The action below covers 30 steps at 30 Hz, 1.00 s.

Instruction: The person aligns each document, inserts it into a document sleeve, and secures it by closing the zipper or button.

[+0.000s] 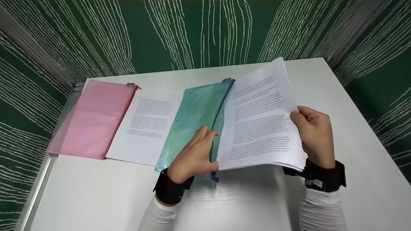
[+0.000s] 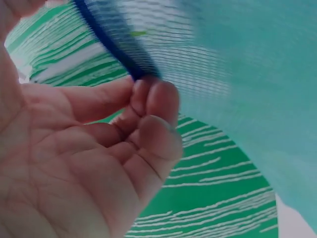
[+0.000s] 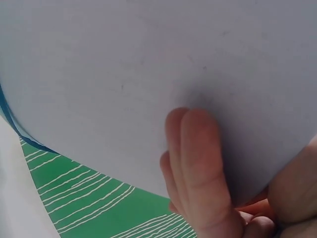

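My right hand (image 1: 316, 136) pinches a stack of printed paper sheets (image 1: 260, 125) by its right edge, thumb on the printed face. In the right wrist view its fingers (image 3: 200, 148) lie against the blank back of the stack. The left edge of the sheets sits at the mouth of a green mesh zipper pouch (image 1: 196, 106); how far inside they reach is hard to tell. My left hand (image 1: 194, 157) holds the pouch by its blue zipper edge. Curled fingers (image 2: 163, 101) at that edge show in the left wrist view.
To the left, a pink zipper pouch (image 1: 96, 118) lies flat on the white table (image 1: 86, 189). A printed sheet (image 1: 149, 118) lies between the two pouches, partly under the green one. Green panels with white streaks (image 1: 212, 35) surround the table at the back and sides.
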Each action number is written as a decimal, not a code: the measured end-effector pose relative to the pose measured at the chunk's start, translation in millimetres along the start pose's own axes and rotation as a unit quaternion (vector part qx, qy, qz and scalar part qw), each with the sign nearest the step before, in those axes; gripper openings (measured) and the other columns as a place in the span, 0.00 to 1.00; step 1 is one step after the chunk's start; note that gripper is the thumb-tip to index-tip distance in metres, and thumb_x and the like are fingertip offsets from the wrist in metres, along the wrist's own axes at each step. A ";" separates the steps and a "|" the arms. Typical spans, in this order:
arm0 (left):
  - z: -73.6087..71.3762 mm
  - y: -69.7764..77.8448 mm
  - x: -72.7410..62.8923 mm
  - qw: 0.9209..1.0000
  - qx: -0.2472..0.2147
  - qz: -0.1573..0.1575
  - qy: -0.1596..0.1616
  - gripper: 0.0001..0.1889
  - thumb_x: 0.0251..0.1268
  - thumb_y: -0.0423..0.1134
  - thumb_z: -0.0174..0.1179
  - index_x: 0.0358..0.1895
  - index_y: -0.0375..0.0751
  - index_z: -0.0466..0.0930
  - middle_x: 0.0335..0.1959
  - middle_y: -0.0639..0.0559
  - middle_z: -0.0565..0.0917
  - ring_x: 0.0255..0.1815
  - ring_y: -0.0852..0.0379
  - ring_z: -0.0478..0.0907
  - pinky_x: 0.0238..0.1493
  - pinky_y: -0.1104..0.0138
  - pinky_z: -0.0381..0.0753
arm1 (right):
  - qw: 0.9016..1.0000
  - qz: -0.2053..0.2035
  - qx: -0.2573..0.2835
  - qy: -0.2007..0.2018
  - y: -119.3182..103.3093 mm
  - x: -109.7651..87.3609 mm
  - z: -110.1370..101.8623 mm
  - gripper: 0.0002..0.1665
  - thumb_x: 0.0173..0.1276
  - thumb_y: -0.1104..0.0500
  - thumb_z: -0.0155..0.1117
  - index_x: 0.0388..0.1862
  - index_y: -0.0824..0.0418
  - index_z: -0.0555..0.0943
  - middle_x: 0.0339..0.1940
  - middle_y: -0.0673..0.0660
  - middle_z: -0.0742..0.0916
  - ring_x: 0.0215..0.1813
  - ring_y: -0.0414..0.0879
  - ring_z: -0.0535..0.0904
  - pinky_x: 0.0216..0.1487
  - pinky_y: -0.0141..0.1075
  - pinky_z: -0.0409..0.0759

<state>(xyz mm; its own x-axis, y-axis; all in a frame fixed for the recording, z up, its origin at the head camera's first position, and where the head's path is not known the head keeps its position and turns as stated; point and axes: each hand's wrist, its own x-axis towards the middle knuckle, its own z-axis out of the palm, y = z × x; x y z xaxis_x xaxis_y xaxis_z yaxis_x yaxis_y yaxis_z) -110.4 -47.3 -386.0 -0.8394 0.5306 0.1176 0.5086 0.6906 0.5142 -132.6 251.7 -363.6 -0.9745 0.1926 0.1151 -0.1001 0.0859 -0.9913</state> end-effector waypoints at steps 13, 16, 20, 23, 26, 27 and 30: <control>3.3 4.2 1.5 0.999 0.012 -0.003 -0.036 0.39 0.32 0.25 0.61 0.58 0.40 0.62 0.40 0.52 0.58 0.44 0.55 0.57 0.40 0.68 0.59 | 0.998 0.003 -0.043 0.039 -3.0 -3.0 13.8 0.19 0.67 0.60 0.54 0.51 0.72 0.77 0.37 0.61 0.85 0.30 0.47 0.84 0.25 0.31 0.80; 2.6 3.2 1.9 0.999 -0.003 -0.010 -0.047 0.42 0.30 0.25 0.61 0.61 0.41 0.60 0.41 0.52 0.59 0.46 0.55 0.57 0.40 0.69 0.61 | 0.995 -0.014 -0.094 0.035 -4.2 -4.6 17.6 0.18 0.68 0.59 0.53 0.51 0.69 0.78 0.37 0.60 0.85 0.29 0.46 0.84 0.25 0.31 0.79; 3.4 2.3 3.6 0.999 -0.012 -0.018 -0.046 0.41 0.31 0.25 0.60 0.61 0.41 0.61 0.42 0.52 0.61 0.45 0.55 0.60 0.39 0.70 0.63 | 0.989 -0.036 -0.141 0.014 -6.2 -8.5 22.0 0.17 0.69 0.57 0.51 0.51 0.63 0.80 0.37 0.60 0.86 0.29 0.47 0.84 0.24 0.32 0.79; 5.2 2.7 5.4 0.999 -0.021 -0.038 -0.028 0.36 0.37 0.27 0.58 0.60 0.40 0.65 0.43 0.52 0.63 0.43 0.56 0.62 0.39 0.70 0.64 | 0.988 -0.037 -0.152 -0.010 -7.5 -11.1 25.0 0.17 0.69 0.55 0.51 0.51 0.60 0.80 0.36 0.59 0.86 0.29 0.47 0.84 0.24 0.33 0.79; 8.0 4.1 7.6 0.998 -0.025 -0.057 0.014 0.26 0.47 0.29 0.57 0.55 0.38 0.71 0.43 0.51 0.67 0.38 0.56 0.66 0.39 0.69 0.67 | 0.988 -0.026 -0.144 -0.043 -8.6 -12.2 25.8 0.18 0.70 0.54 0.51 0.52 0.59 0.79 0.37 0.59 0.86 0.32 0.48 0.84 0.26 0.33 0.79; 9.2 4.6 8.6 0.997 -0.025 -0.059 0.035 0.22 0.50 0.30 0.57 0.53 0.37 0.73 0.43 0.50 0.69 0.37 0.57 0.67 0.39 0.68 0.68 | 0.988 -0.021 -0.140 -0.053 -8.8 -12.1 25.4 0.18 0.70 0.53 0.51 0.52 0.59 0.79 0.37 0.59 0.86 0.32 0.48 0.84 0.27 0.33 0.79; 13.6 5.4 11.8 0.994 -0.018 -0.047 0.100 0.12 0.57 0.31 0.58 0.44 0.35 0.78 0.39 0.48 0.73 0.29 0.57 0.68 0.32 0.68 0.71 | 0.988 -0.005 -0.129 -0.084 -8.5 -10.8 22.8 0.19 0.71 0.52 0.50 0.54 0.59 0.77 0.40 0.59 0.86 0.35 0.48 0.84 0.29 0.34 0.80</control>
<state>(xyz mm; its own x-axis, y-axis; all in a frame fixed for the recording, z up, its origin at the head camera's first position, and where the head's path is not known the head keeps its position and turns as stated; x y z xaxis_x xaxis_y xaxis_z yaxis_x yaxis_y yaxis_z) -115.0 -30.6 -393.4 -0.9057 0.3541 0.2330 0.4226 0.7118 0.5610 -125.8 226.6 -357.9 -0.9955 0.0277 0.0904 -0.0759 0.3369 -0.9385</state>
